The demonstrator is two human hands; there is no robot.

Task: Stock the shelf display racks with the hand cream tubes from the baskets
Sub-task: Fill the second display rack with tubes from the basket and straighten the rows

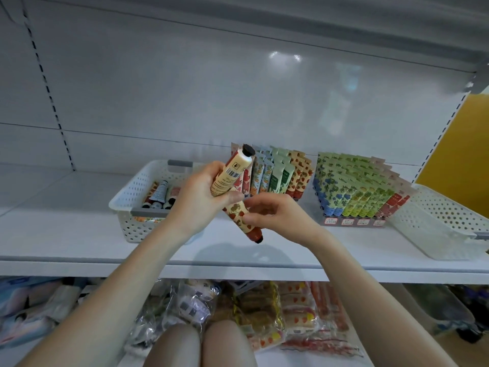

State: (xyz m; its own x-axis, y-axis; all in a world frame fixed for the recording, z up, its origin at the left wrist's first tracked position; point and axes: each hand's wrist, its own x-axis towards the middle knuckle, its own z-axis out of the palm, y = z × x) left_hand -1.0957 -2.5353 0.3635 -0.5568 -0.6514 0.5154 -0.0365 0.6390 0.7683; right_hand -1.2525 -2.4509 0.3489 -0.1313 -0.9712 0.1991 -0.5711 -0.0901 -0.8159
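far left, the white shelf [58, 215] had a wide bare stretch running out to its front edge. next along sat the left basket [127, 215], white and perforated with grey handles, holding a handful of loose tubes [160, 193] lying flat; its near right corner was hidden behind the wrist.

the left hand [197, 201] was curled round a cream tube [230, 174], black cap up, tilted right, barcode facing the camera, held above the shelf in front of the racks. just below it the right hand [277, 217] pinched a second tube [236, 211], strawberry print, between thumb and fingertips, red cap pointing down and right toward the shelf. the two tubes crossed near the left thumb, couldn't tell if they touched.

behind the hands stood the first racked rows [277, 173], tubes upright in colour-sorted columns, the left ones partly blocked by the held tube. a narrow gap, then the second rack [354, 222], packed with green, blue and red tubes [352, 189], price tags along the front too small to read.

just beside it was the right basket [434, 215], cut off by the picture's edge, inside hard to make out. under the shelf lip, the packets [264, 308] were blurry, and knees covered some of them.
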